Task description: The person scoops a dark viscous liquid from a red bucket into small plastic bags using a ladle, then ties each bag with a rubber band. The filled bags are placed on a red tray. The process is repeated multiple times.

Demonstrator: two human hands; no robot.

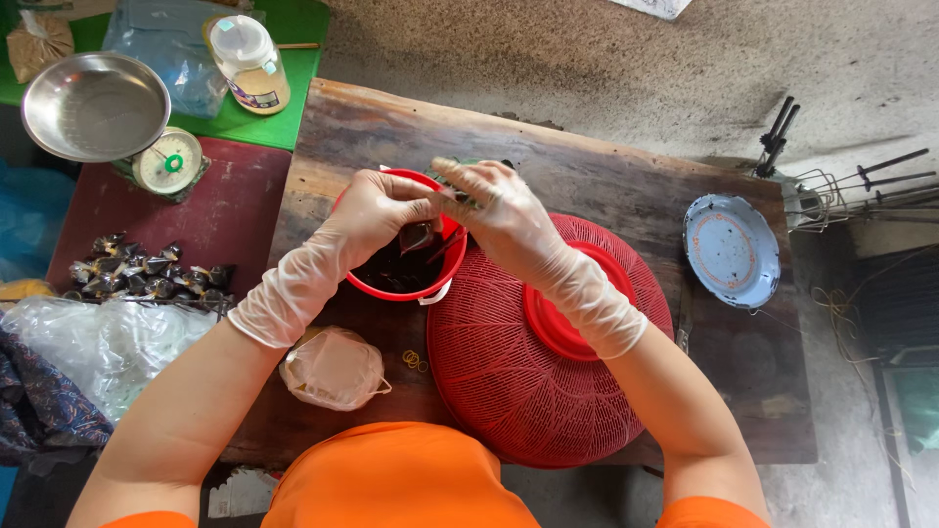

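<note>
While both gloved hands work at the middle of the scene, the big dark wooden table (pixel 606 186) fills the view, and on its near right sits the large red woven dome cover (pixel 509 391). Far left, a steel scale pan (pixel 95 106) tops a small dial scale (pixel 168 162), with a capped bottle (pixel 249 61) beside it. Left again, a heap of small dark wrapped packets (pixel 147 269) lies on the maroon board, well apart from the hands. Right side, a pale blue lid (pixel 731 249) rests flat.

Centre now: the red bowl (pixel 367 284) holds dark contents. Over it, the left hand (pixel 377 210) and right hand (pixel 499 215) pinch together on a small dark filled pouch (pixel 417 236), fingers closed narrow on it. Its long axis seems to run far-to-near, tip hanging down toward the bowl, though it's tiny. Near the bowl lies a tied clear bag (pixel 333 369), rubber bands (pixel 416 360) just beside.
</note>
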